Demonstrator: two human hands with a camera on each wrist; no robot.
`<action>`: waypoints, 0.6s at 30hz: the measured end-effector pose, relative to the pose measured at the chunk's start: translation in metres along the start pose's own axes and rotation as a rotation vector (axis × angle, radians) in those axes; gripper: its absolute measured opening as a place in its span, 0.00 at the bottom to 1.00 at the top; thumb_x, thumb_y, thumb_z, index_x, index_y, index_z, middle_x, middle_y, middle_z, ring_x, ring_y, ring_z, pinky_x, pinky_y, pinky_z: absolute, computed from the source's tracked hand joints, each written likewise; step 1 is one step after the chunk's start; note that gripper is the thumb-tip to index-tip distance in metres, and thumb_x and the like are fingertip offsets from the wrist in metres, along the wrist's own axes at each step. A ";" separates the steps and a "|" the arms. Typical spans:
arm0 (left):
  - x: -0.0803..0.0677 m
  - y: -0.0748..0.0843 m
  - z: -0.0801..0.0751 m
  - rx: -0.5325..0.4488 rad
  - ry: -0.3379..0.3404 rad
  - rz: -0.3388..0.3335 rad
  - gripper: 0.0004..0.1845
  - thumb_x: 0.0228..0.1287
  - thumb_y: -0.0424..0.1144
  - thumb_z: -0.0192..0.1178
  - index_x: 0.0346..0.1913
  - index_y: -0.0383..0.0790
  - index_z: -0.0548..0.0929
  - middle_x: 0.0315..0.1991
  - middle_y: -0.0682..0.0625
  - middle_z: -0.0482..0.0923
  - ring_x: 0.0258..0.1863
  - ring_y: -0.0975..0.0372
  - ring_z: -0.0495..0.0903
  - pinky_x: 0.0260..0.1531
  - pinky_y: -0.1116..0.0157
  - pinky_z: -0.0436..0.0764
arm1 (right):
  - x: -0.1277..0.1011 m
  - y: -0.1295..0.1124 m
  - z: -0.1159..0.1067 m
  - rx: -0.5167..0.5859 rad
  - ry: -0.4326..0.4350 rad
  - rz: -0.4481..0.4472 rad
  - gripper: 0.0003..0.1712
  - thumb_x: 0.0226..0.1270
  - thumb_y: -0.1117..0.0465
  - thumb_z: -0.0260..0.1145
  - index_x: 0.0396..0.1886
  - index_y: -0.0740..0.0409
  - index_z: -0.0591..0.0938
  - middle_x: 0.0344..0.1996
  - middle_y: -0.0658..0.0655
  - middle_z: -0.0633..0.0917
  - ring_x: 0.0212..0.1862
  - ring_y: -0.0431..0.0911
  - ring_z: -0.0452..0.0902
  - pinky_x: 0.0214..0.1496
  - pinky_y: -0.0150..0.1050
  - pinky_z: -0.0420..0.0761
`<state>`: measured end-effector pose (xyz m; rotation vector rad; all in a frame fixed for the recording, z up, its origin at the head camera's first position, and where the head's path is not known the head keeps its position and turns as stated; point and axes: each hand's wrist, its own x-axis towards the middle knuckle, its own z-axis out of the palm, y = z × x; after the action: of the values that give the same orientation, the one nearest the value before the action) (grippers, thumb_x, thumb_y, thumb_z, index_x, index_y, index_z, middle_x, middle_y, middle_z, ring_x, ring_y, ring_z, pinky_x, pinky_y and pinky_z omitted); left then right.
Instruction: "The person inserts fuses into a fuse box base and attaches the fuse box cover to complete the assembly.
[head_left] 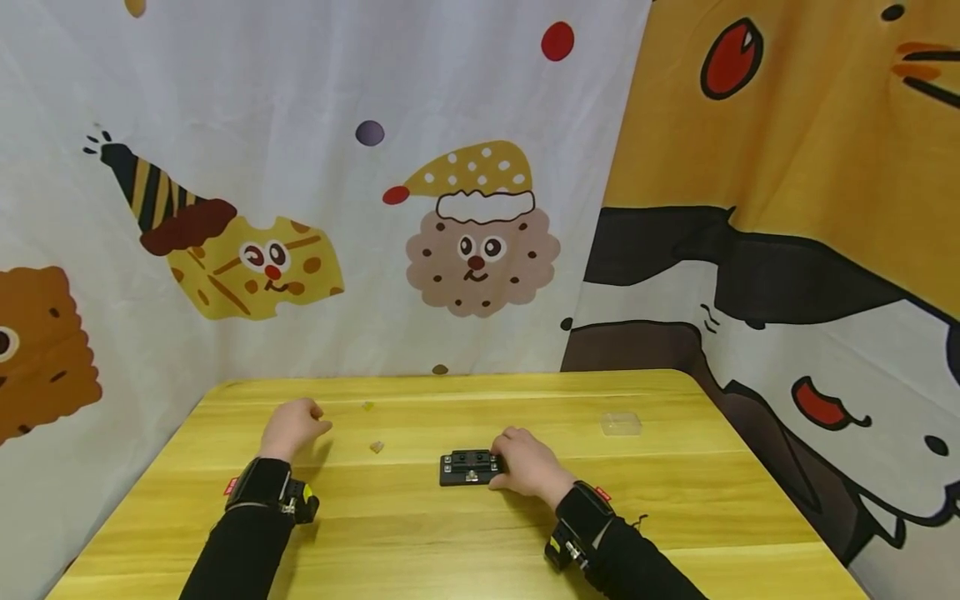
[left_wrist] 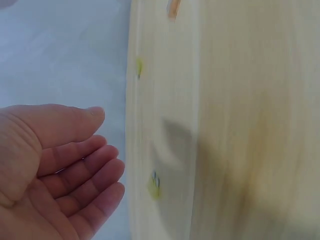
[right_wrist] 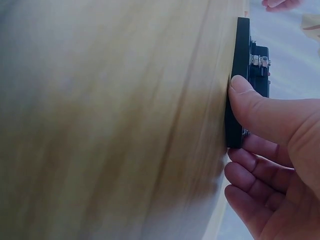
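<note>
A small black block [head_left: 467, 467] with metal screws lies on the wooden table [head_left: 420, 533] near its middle. My right hand [head_left: 521, 461] holds the block's right end. In the right wrist view the thumb [right_wrist: 260, 107] presses the edge of the black block [right_wrist: 243, 50] and the fingers [right_wrist: 252, 170] curl at its end. My left hand [head_left: 297, 425] hovers over the table's left part with loosely curled fingers, and the left wrist view shows this hand [left_wrist: 75, 160] with an empty palm. Two tiny yellowish pieces [head_left: 377, 447] [head_left: 367, 406] lie between the hands.
A clear plastic lid [head_left: 621, 423] lies at the table's right rear. Printed cloth hangs close behind [head_left: 465, 225] and to the right [head_left: 810, 275]. Dark sleeves and black wrist straps [head_left: 262, 483] cover both forearms. The table's left edge [left_wrist: 128, 150] runs beside my left hand.
</note>
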<state>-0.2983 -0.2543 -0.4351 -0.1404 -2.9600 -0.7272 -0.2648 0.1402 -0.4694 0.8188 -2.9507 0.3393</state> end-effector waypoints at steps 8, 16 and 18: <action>0.003 -0.025 -0.013 -0.025 0.005 -0.124 0.11 0.58 0.36 0.63 0.34 0.28 0.83 0.32 0.37 0.80 0.31 0.48 0.77 0.35 0.50 0.77 | 0.001 0.001 0.002 -0.002 -0.008 0.011 0.26 0.54 0.47 0.78 0.46 0.58 0.83 0.42 0.54 0.79 0.47 0.52 0.75 0.51 0.45 0.78; 0.000 -0.036 -0.010 -0.069 -0.032 -0.185 0.12 0.59 0.36 0.65 0.33 0.26 0.84 0.30 0.38 0.81 0.30 0.49 0.77 0.37 0.48 0.77 | 0.002 0.002 0.002 -0.003 -0.020 0.011 0.26 0.54 0.46 0.78 0.46 0.56 0.83 0.42 0.53 0.79 0.47 0.51 0.75 0.52 0.44 0.78; 0.000 -0.036 -0.009 -0.067 -0.033 -0.197 0.12 0.59 0.37 0.65 0.33 0.26 0.84 0.31 0.37 0.81 0.32 0.47 0.78 0.39 0.47 0.77 | 0.002 0.002 0.002 -0.002 -0.020 0.010 0.26 0.54 0.46 0.78 0.46 0.56 0.83 0.42 0.53 0.79 0.48 0.51 0.76 0.52 0.44 0.78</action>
<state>-0.3017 -0.2901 -0.4440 0.1378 -3.0117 -0.8548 -0.2675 0.1407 -0.4719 0.8127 -2.9743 0.3299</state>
